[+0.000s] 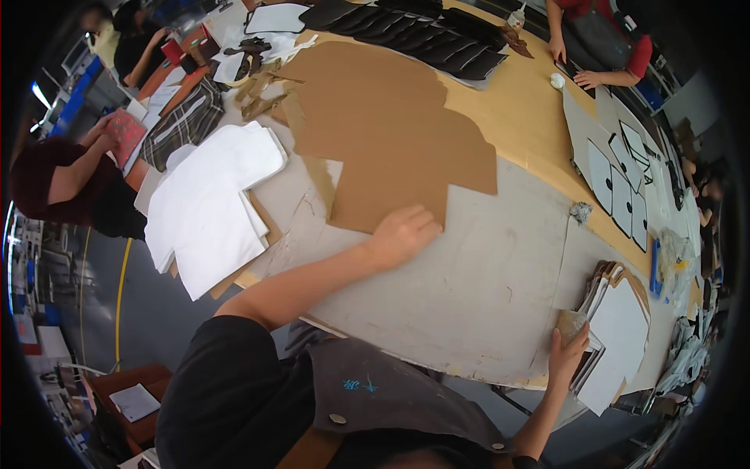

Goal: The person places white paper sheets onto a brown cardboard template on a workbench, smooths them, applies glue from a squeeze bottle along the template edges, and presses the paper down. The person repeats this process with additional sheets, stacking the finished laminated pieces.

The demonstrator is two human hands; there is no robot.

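Note:
A large brown sheet (375,117), cut with stepped edges, lies flat on the grey work board. My left hand (404,237) is at its near edge, fingers curled closed over the corner; the thumb is hidden. Off to the right, my right hand (569,352) is wrapped round a small tan, rough-looking block (572,324). That hand is beside a stack of white and brown cut pieces (617,336) at the table's right front edge. I cannot tell whether the block touches the stack.
White cut sheets (211,203) are piled at left, overhanging the table edge. Black panels (414,35) lie in rows at the back. White panels with black outlines (617,187) sit at right. Co-workers' hands (587,79) are at the far right; another person (70,176) stands left.

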